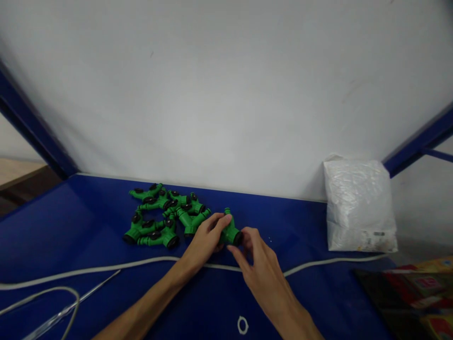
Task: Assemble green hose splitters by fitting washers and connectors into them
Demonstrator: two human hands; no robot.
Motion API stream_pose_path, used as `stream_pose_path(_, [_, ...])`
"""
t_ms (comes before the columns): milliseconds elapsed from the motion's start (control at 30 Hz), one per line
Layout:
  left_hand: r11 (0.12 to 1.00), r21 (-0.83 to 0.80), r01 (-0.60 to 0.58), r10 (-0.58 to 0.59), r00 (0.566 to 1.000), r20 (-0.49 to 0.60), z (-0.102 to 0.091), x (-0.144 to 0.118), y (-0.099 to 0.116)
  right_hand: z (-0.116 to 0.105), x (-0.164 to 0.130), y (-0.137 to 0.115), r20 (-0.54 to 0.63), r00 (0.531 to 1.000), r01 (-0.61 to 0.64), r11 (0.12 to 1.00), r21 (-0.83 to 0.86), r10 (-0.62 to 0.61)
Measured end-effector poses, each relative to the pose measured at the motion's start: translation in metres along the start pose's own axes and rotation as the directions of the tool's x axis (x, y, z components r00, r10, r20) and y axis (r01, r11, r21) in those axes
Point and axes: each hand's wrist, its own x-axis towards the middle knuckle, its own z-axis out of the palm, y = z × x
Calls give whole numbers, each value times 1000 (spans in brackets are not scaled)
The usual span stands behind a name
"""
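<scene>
A green Y-shaped hose splitter (231, 233) with a black end ring is held just above the blue tabletop. My left hand (208, 233) grips its body, thumb on top. At the black ring, the thumb and fingers of my right hand (259, 259) are curled close; whether they press on the ring or on some small part is hard to make out. Left of my hands lies a loose group of several more green hose splitters (166, 235), with black valve knobs and rings. One green splitter (191, 222) rests right beside my left hand.
A white cable (148, 261) runs across the blue table (92, 208) beneath my forearms. A white ring (242, 325) lies near the front. At the right stands a white plastic package (360, 208); colourful packets (424, 288) sit at the lower right. A thin clear rod (71, 309) lies at left.
</scene>
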Motion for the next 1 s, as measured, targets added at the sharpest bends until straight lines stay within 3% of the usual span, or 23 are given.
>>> stream_pose_path(100, [1000, 3, 5, -5, 1000, 3, 1, 1, -1, -1, -2, 1, 6, 993, 117, 990, -83, -117])
stream_pose_path(200, [998, 12, -69, 69, 997, -21, 0, 1, -3, 1, -1, -3, 10, 996, -87, 985, 150, 87])
stream_pose_path(267, [987, 68, -146, 149, 988, -37, -1, 0, -5, 5, 2, -8, 71, 959, -279, 880, 384, 273])
stream_pose_path(333, [962, 149, -227, 238, 970, -54, -2, -1, -5, 7, 7, -12, 183, 904, -416, 696, 586, 386])
stream_pose_path(400, [929, 223, -295, 312, 949, -46, -3, -3, -4, 5, 11, -14, 315, 855, -503, 514, 695, 411])
stream_pose_path(467, [920, 230, -317, 330, 944, -19, -2, -4, -3, -2, 9, -15, 394, 823, -558, 452, 696, 409])
stream_pose_path(500, [933, 202, -298, 306, 952, -7, -2, -4, -3, -8, 5, -14, 390, 824, -561, 497, 662, 411])
stream_pose_path(567, [970, 110, -218, 218, 976, 14, -2, -3, -3, -21, -11, -13, 315, 869, -494, 709, 503, 382])
stream_pose_path(633, [988, 24, -152, 151, 988, 30, -3, 2, -6, -34, -35, -13, 254, 938, -295, 929, 222, 237])
stream_pose_path(667, [990, 2, -144, 144, 989, 32, -3, 4, -7, -38, -47, -13, 266, 954, -175, 978, 117, 138])
stream_pose_path(733, [987, -17, -157, 157, 987, 17, -4, 8, -11, -42, -71, -13, 291, 957, 7, 1000, -4, -5])
stream_pose_path(800, [987, -35, -159, 159, 987, 2, -4, 11, -14, -39, -87, -14, 344, 937, 87, 995, -50, -65])
stream_pose_path(900, [989, -72, -130, 132, 991, 24, -3, 10, -15, -28, -96, -12, 361, 930, 96, 994, -47, -73])
stream_pose_path(1000, [989, -80, -127, 132, 989, 60, -3, 8, -13, -22, -91, -11, 353, 935, 15, 1000, -14, -9])
